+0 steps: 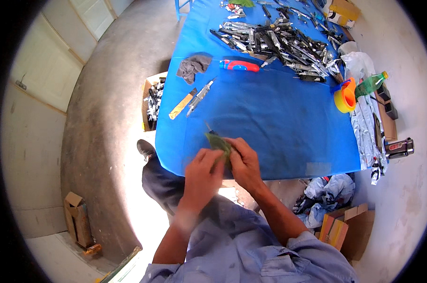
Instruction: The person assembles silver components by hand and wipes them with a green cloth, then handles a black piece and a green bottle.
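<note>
Close to the near edge of the blue-covered table [270,118], my left hand [205,172] and my right hand [243,162] meet at a green cloth [218,144]. The cloth is bunched around a slim dark piece [210,130] whose thin tip sticks out at the far side; the rest of it is hidden. Fingers of both hands are closed on the cloth, the left ones smeared by motion. Beyond them lie a silver slim tool with a pointed tip [200,98] and a flat orange-wrapped blade-like tool [183,104].
A large heap of silver and black metal parts [284,42] covers the table's far side. Nearer are a red-and-blue handled tool [240,65] and a grey rag [193,67]. At right stand an orange-yellow cup [344,98] and a green bottle [371,85]. A box of parts [153,104] sits left.
</note>
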A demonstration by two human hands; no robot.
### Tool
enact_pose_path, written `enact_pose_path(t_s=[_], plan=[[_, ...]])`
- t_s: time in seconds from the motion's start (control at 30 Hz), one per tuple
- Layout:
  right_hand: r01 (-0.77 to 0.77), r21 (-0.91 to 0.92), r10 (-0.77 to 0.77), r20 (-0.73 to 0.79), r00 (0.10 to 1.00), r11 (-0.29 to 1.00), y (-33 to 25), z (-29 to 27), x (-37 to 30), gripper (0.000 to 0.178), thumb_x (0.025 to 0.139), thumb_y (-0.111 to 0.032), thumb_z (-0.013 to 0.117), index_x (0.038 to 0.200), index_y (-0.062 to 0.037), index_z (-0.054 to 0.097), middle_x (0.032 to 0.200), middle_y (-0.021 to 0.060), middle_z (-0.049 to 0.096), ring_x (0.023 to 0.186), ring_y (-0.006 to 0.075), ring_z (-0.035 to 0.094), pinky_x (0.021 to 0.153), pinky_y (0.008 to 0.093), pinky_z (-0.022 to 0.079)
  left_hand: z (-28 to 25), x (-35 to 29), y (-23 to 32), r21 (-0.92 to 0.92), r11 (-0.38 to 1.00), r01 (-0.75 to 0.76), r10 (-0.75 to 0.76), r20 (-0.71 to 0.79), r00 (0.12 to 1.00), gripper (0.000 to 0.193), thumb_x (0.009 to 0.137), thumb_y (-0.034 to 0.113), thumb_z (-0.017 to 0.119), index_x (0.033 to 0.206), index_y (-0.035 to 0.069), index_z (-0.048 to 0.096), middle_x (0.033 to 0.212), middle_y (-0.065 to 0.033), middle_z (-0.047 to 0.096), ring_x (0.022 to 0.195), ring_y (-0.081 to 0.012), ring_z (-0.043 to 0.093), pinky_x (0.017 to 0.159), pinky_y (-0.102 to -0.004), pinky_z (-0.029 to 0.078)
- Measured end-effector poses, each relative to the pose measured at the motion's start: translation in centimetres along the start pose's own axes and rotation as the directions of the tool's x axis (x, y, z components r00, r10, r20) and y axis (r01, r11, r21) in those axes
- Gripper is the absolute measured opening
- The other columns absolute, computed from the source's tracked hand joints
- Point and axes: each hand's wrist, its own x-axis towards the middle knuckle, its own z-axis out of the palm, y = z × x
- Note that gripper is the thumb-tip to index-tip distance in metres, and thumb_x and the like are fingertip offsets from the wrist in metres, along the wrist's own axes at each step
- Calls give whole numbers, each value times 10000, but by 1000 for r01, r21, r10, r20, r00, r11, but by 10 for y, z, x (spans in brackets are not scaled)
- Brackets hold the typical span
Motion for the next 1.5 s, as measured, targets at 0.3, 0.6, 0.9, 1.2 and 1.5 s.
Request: enact_pose_path(t_s=[0.3,0.6,0.9,1.2,1.5], plan=[[47,-28,-48,-27,998,998,-1,5,-5,293,960,18,490,1207,9,648,970,169,645,861,312,644,773,379,503,-10,-45,11,-52,989,140,-132,125,983,163,857,7,721,1015,-21,693,932,-164,701,848,-318,711,736,-372,548],[188,-171,-205,-85,975,967,0,15,-4,319,965,53,485,1245,14,632,910,136,627,805,237,625,760,339,511,-17,17,-16,43,994,99,-94,-105,990,165,868,20,720,1032,6,709,942,-181,699,856,-373,689,738,-408,552],[104,-187,-123,-91,988,977,-6,15,-4,340,979,39,463,1287,17,605,951,144,649,867,243,643,809,351,518,-9,-25,11,-58,986,155,-143,170,975,176,854,3,679,1029,-25,683,945,-181,691,868,-364,694,747,-408,534],[39,-205,-58,-88,994,978,-7,17,-4,376,1003,-10,467,1368,33,543,1067,196,684,949,305,682,856,384,528,-23,1,-9,59,995,81,-78,-51,996,175,864,42,724,1027,-21,717,960,-184,714,851,-345,711,741,-390,558],[201,-354,-207,21,978,913,0,19,-7,484,934,3,506,1413,54,460,1176,277,604,1067,436,620,922,488,501,-19,10,-16,136,989,53,-69,113,991,189,877,46,731,1062,12,712,931,-158,681,801,-337,699,697,-397,560]])
